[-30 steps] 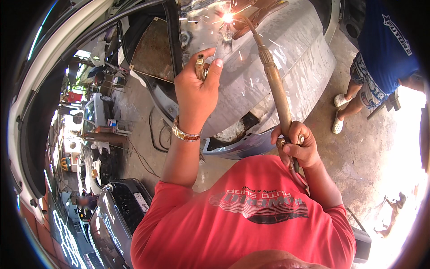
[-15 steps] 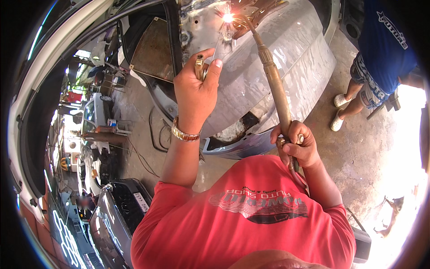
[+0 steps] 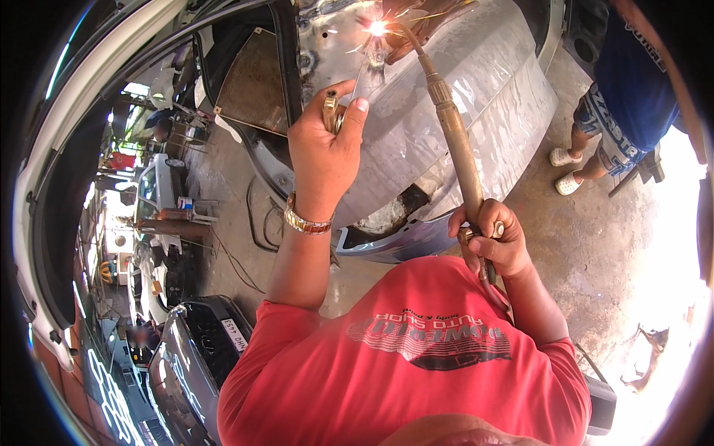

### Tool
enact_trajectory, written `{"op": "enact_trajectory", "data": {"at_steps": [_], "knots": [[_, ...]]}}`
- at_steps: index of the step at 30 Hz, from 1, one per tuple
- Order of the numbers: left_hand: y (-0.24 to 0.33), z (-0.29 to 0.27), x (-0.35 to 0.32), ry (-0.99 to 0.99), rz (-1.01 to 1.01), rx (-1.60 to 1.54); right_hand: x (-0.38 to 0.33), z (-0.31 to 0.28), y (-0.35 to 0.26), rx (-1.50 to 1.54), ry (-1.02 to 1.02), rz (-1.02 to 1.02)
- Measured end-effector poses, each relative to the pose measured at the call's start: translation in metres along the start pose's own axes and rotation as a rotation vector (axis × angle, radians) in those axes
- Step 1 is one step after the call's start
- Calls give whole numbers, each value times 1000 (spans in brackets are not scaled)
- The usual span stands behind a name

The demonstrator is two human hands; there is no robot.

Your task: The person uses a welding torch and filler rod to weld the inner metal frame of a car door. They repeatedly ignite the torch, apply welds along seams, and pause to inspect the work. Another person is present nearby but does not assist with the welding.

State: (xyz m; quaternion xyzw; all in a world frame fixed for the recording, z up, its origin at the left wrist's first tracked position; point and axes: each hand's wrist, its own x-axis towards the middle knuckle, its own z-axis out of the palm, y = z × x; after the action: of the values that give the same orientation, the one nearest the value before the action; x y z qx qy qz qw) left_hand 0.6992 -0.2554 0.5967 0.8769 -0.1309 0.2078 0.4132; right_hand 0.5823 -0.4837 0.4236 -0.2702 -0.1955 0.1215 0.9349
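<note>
My right hand point(image 3: 494, 238) is wrapped round the rear end of a long brass gas welding torch point(image 3: 461, 149), by its valve knobs. The torch points up and away, its bent tip at a bright glowing spot point(image 3: 378, 28) that throws sparks on the bare metal of a car body point(image 3: 335, 48). My left hand point(image 3: 326, 145), with a watch at the wrist, pinches a thin welding rod point(image 3: 361, 74) between thumb and fingers. The rod's far end reaches toward the glow, where glare hides the contact. Brass-coloured rings show on the left fingers.
A grey, streaky body panel point(image 3: 476, 97) spreads below the glow. A rusty-faced radiator point(image 3: 253, 85) sits left of it. At the right stands another person in a blue shirt point(image 3: 632, 89). Cables point(image 3: 256, 223) lie on the concrete floor, and a dark car point(image 3: 186, 372) is at lower left.
Both my hands stay almost in place, and the sparks still fly. The other person at the right has shifted slightly, and an arm now shows at the upper right.
</note>
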Motion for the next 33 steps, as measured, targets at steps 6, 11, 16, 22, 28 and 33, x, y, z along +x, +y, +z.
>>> {"op": "enact_trajectory", "data": {"at_steps": [6,11,16,22,28,33], "knots": [[2,0,0,2,-9,-7,0,0,-1,-4,-5,-2],[1,0,0,5,-1,-3,0,0,-1,-10,-2,0],[-2,0,0,8,34,-6,0,-1,-1,-11,-2,-1],[-1,0,-1,8,45,9,0,-1,-1,-8,-6,9],[1,-3,-2,-6,-11,-12,-1,-1,-2,-12,-2,12],[-1,-1,0,5,22,-8,0,0,-2,-13,2,6]]}}
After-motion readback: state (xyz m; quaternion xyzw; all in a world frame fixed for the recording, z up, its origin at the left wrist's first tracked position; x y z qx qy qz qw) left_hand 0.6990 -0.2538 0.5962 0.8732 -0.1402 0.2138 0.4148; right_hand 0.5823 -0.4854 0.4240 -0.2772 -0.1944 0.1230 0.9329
